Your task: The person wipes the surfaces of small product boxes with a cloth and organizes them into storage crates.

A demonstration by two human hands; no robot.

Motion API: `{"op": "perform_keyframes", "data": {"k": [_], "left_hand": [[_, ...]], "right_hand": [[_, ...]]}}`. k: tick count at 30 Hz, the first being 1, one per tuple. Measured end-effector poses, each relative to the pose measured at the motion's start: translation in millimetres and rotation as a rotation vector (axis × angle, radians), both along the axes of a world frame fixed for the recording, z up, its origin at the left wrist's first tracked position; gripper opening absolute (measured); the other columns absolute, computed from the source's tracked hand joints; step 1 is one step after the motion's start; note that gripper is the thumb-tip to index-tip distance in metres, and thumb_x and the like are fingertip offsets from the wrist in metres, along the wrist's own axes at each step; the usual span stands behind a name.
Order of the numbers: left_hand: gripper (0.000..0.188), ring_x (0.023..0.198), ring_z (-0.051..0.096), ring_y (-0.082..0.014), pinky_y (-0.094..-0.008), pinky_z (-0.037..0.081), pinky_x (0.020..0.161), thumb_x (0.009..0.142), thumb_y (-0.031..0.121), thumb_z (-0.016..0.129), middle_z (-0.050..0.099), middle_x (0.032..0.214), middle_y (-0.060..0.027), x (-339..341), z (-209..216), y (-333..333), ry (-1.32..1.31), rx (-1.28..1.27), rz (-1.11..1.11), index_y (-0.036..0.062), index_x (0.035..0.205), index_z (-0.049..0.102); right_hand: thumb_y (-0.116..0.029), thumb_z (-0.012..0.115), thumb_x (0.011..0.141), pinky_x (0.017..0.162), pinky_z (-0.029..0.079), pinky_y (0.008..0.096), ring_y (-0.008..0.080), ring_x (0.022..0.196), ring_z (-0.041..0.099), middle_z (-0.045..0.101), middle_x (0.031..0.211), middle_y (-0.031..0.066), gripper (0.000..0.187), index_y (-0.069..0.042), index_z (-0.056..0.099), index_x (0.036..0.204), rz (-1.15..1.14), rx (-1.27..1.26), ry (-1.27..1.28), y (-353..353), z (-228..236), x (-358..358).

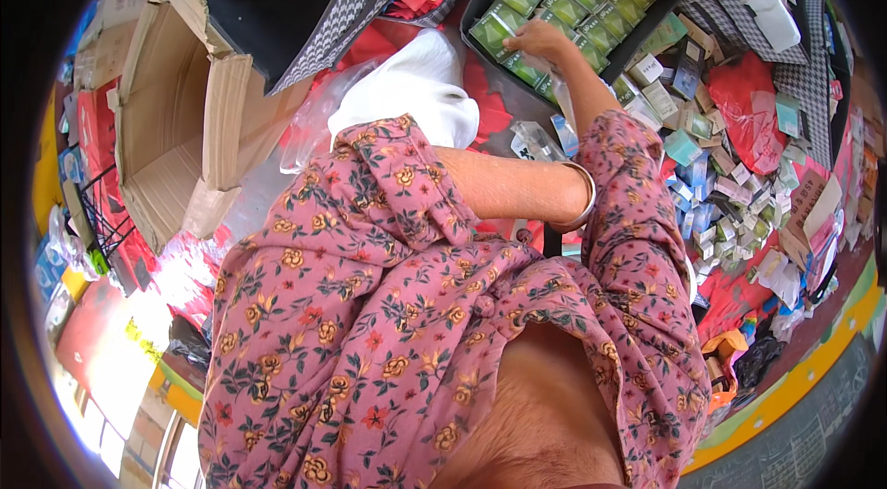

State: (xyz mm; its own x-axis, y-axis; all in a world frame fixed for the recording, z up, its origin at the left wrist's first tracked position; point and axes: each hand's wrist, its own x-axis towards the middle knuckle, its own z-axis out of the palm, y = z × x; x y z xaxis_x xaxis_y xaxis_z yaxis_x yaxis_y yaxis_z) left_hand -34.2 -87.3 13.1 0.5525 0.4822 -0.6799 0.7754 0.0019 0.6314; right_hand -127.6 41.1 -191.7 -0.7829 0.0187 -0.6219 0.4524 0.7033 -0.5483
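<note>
My right hand (545, 41) reaches over a dark bin (637, 46) at the top centre. Its fingers are bent down, with the tips at the small green boxes (591, 0) packed in rows inside. What the fingers hold, if anything, is hidden beneath them. A strip of clear film (560, 90) shows by that wrist. My left forearm (517, 186), with a metal bangle (589, 198) at the wrist, crosses in front of my body to the right. The left hand itself is out of sight behind the right sleeve (624, 175).
Many small loose boxes (730, 198) lie heaped to the right, with a red plastic bag (747, 110) among them. An opened cardboard carton (166, 110) and a large black bin (277, 0) stand at the left. White cloth (407, 87) lies near the centre.
</note>
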Motion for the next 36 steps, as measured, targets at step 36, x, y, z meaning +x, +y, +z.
{"op": "perform_keyframes", "data": {"k": [36], "left_hand": [[0.034, 0.103, 0.053, -0.0259, -0.0377, 0.043, 0.086, 0.082, 0.027, 0.047, 0.055, 0.112, -0.0141, 24.4, -10.2, 30.2, 0.021, 0.079, -0.212, 0.0047, 0.103, 0.06]], "right_hand": [[-0.027, 0.059, 0.07, 0.074, 0.047, 0.0422, 0.0342, 0.088, 0.059, 0.061, 0.091, 0.0198, 0.043, 0.0, 0.052, 0.103, -0.233, 0.154, 0.312, -21.8, 56.9, 35.8]]}}
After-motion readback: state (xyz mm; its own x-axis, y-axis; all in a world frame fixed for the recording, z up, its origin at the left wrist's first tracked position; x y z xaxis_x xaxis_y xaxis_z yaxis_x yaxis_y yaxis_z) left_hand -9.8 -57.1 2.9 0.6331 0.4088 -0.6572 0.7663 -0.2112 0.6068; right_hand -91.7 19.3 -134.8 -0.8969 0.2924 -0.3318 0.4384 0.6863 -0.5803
